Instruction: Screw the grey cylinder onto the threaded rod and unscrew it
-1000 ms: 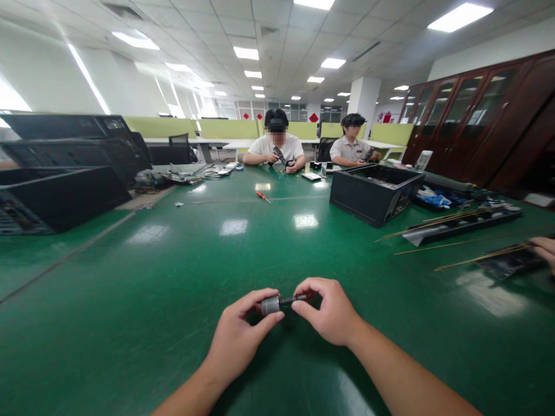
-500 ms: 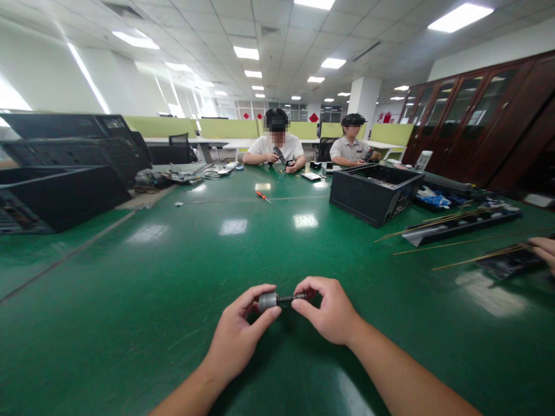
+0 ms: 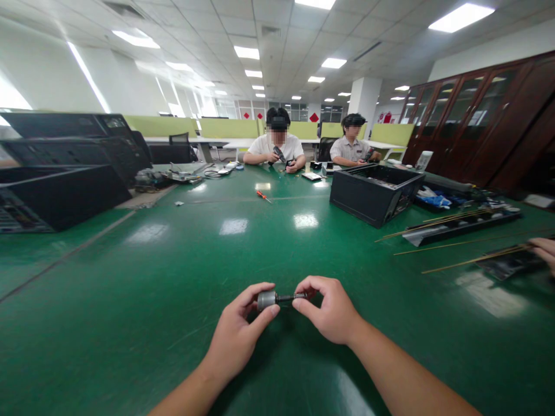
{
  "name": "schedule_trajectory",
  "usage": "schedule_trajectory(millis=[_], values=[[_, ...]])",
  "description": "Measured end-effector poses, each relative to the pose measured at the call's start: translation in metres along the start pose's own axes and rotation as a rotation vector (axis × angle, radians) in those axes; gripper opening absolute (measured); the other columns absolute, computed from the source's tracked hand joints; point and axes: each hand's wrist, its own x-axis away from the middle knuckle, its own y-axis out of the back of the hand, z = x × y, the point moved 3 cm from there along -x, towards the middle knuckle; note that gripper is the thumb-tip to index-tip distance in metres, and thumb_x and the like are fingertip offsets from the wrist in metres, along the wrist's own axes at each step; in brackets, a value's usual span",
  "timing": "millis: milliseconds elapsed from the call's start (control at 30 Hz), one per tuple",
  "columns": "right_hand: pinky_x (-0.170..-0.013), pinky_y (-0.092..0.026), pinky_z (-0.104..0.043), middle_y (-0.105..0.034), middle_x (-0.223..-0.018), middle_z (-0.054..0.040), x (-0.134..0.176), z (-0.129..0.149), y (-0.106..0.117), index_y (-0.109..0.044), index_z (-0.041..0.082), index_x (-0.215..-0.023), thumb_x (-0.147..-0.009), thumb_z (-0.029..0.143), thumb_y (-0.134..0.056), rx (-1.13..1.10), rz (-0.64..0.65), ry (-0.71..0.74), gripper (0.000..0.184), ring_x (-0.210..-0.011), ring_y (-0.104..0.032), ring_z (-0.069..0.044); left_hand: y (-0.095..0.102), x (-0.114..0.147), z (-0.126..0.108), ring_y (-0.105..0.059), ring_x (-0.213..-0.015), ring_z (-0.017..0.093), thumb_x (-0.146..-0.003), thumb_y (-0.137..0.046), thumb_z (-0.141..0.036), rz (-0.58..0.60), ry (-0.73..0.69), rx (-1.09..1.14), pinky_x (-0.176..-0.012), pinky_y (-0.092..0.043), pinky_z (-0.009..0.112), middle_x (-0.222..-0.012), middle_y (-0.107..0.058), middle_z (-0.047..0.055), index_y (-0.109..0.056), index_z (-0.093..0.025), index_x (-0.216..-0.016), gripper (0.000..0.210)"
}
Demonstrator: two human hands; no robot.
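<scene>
While both hands meet low at centre, the parts read outward as follows.

Grip, left hand: the left hand (image 3: 236,335) pinches a small grey metal cylinder (image 3: 266,300) between thumb and forefinger, closed on it.
Grip, right hand: the right hand (image 3: 330,309) has its fingertips closed on the thin dark shaft (image 3: 289,298) that sticks out of the cylinder's right end.
Held part: cylinder and shaft lie level in one line, raised just above the green table (image 3: 182,277); whether they touch it cannot be told.
Near surface: bare green top lies on every side of the hands, widest to the left and ahead.
Right margin: thin brass-coloured rods (image 3: 474,260) lie across the top well apart from the right hand, with a flat dark board (image 3: 509,263) at their far end and another person's hand (image 3: 545,249) at the frame edge.
Right, further back: a long black tray (image 3: 459,226), then an open black case (image 3: 375,192).
Left margin: stacked black cases (image 3: 60,173) stand along the left edge, well apart from the left hand.
Centre, far: an orange-handled screwdriver (image 3: 262,196) lies alone on the open top.
Far edge: two seated people (image 3: 312,147) work at the table's far side, each holding a small tool.
</scene>
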Motion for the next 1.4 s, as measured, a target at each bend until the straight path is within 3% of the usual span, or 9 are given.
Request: schedule_trajectory(millis=[1400], values=[[-0.067,-0.046,-0.026,-0.067,-0.071,-0.0003,-0.0022,-0.0022,0.0045,-0.068,0.019,-0.077,-0.077,0.02,-0.067,-0.039,-0.022,0.006,0.001,-0.068,-0.06,-0.016,0.004,-0.0011,0.0029,-0.066,-0.092,0.022,-0.08,-0.071,-0.038,-0.044,-0.013,0.051,-0.084,-0.051,0.029,-0.102,-0.07,0.005,-0.064,-0.02,-0.111,0.036]])
